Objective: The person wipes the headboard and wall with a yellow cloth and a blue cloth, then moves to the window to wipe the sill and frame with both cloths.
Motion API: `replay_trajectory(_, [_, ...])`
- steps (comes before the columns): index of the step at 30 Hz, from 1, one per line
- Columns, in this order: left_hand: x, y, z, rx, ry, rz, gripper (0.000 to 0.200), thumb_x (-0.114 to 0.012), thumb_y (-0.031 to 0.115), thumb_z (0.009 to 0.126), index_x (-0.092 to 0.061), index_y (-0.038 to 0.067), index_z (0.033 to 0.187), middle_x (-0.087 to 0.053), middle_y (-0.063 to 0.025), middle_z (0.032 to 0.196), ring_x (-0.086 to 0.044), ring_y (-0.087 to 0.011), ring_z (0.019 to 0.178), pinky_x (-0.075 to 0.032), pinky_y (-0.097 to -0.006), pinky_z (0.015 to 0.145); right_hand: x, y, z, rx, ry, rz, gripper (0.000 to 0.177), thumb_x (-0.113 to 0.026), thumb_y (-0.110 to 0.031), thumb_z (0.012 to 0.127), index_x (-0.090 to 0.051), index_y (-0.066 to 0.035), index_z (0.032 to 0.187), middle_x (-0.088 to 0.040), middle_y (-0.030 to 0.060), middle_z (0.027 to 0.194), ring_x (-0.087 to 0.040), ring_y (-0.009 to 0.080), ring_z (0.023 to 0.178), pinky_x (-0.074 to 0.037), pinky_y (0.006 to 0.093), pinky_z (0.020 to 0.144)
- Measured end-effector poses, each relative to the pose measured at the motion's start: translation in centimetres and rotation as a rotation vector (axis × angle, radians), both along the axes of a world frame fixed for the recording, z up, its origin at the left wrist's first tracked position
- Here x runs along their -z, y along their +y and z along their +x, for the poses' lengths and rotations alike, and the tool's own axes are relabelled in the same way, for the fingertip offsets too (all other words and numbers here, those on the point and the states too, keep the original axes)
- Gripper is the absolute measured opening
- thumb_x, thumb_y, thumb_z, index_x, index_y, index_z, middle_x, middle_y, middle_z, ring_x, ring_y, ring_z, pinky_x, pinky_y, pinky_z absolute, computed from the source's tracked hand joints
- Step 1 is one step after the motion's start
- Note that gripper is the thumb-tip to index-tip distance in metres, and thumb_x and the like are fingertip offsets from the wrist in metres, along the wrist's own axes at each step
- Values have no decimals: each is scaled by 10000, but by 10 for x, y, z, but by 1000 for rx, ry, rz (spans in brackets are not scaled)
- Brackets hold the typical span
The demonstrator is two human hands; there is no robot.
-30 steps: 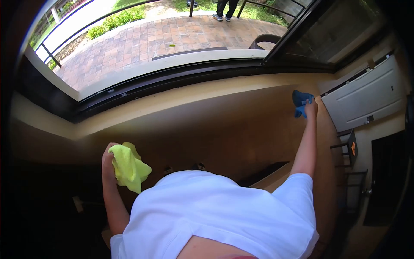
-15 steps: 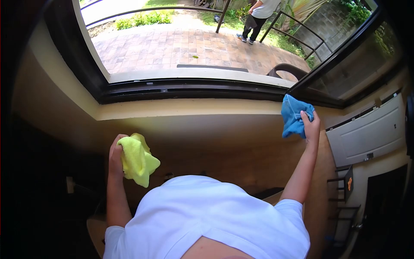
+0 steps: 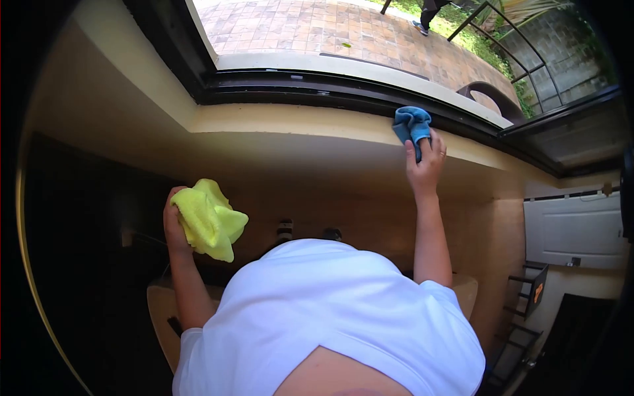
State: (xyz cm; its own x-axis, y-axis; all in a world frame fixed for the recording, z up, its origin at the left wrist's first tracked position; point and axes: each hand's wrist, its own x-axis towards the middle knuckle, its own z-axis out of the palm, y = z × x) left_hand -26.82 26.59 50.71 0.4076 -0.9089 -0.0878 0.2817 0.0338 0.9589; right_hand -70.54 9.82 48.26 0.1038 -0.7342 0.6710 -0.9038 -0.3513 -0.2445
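My left hand (image 3: 174, 221) is closed on a bunched yellow-green cloth (image 3: 208, 221), held to the left of my body, below the window ledge. A blue cloth (image 3: 411, 124) is gripped in my right hand (image 3: 426, 158), out in front. The blue cloth lies over the edge of the cream sill (image 3: 284, 121), by the black window frame (image 3: 297, 89). Its lower part is partly hidden by my fingers.
Beyond the window opening is a tiled patio (image 3: 277, 30) with a metal railing (image 3: 512, 56) and the legs of a person (image 3: 429, 14). A dark curved chair (image 3: 495, 92) stands outside. At right are a white door (image 3: 574, 228) and dark stools (image 3: 528, 290).
My right hand has moved left with the blue cloth, onto the sill edge. The view has tilted down and turned, so less of the person outside shows. My left hand still holds the yellow-green cloth.
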Motion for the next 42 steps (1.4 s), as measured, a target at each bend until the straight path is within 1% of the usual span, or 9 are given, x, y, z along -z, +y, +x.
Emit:
replay_trajectory(5, [22, -22, 9, 20, 55, 17, 275, -364, 226, 817, -502, 44, 971, -550, -64, 855, -573, -150, 777, -490, -286, 686, 5, -19, 147, -230, 126, -2, 227, -630, -231, 753, -620, -91, 931, -537, 118, 1076, -476, 312, 1016, -351, 444, 883])
replay_trajectory(10, [12, -31, 10, 39, 89, 6, 295, -380, 259, 819, -499, 39, 975, -551, -62, 860, -573, -158, 779, -488, -284, 684, -20, -21, 268, -491, 351, 60, 235, -505, -203, 778, -594, -62, 944, -517, 152, 1050, -507, 321, 987, -370, 427, 856])
replay_trajectory(13, [6, -37, 3, 102, 63, -24, 330, -401, 305, 815, -496, 32, 974, -547, -60, 855, -570, -156, 778, -484, -281, 681, -23, -17, 305, -624, 258, -12, 234, -532, -199, 740, -612, -57, 908, -528, 140, 1047, -499, 317, 1033, -361, 416, 867])
replay_trajectory(20, [-6, -59, 11, 476, -81, -41, 407, -484, 375, 754, -483, 24, 960, -538, -60, 847, -559, -132, 759, -472, -262, 671, -21, -17, 168, -396, 60, 89, 229, -613, -59, 650, -614, -65, 879, -555, 106, 989, -517, 285, 950, -428, 390, 819])
replay_trajectory(26, [16, -40, 34, 376, -94, 63, 379, -463, 357, 755, -495, 26, 937, -546, -68, 822, -566, -144, 750, -472, -264, 663, 6, -26, -15, 18, -27, 86, 218, -573, 7, 644, -637, -24, 850, -556, 113, 1036, -502, 313, 978, -419, 411, 846])
replay_trajectory(29, [26, -22, 45, 291, -77, 75, 345, -435, 329, 770, -501, 28, 924, -546, -70, 818, -570, -150, 749, -472, -267, 660, 2, -23, 27, 115, 68, 38, 199, -563, -11, 657, -633, -13, 844, -555, 127, 1035, -495, 327, 979, -413, 407, 852])
replay_trajectory(35, [43, -23, 45, 180, -20, 54, 303, -405, 287, 790, -501, 30, 919, -541, -65, 812, -561, -139, 738, -471, -265, 648, -3, -34, 197, -245, 122, 5, 240, -644, -303, 737, -623, -66, 767, -527, 102, 929, -492, 286, 898, -385, 411, 790])
replay_trajectory(38, [28, -37, 34, 240, -55, -1, 302, -394, 291, 796, -500, 34, 914, -537, -58, 807, -555, -130, 732, -468, -261, 642, 0, -45, 264, -406, 148, -89, 168, -630, -244, 731, -615, -84, 778, -532, 85, 942, -514, 274, 876, -407, 397, 773])
replay_trajectory(42, [12, -43, 30, 260, -69, -19, 301, -400, 307, 800, -498, 41, 902, -535, -51, 806, -548, -124, 722, -466, -259, 639, -6, -37, 239, -401, 97, 67, 241, -655, -143, 686, -556, -101, 902, -533, 71, 933, -527, 271, 844, -421, 382, 744])
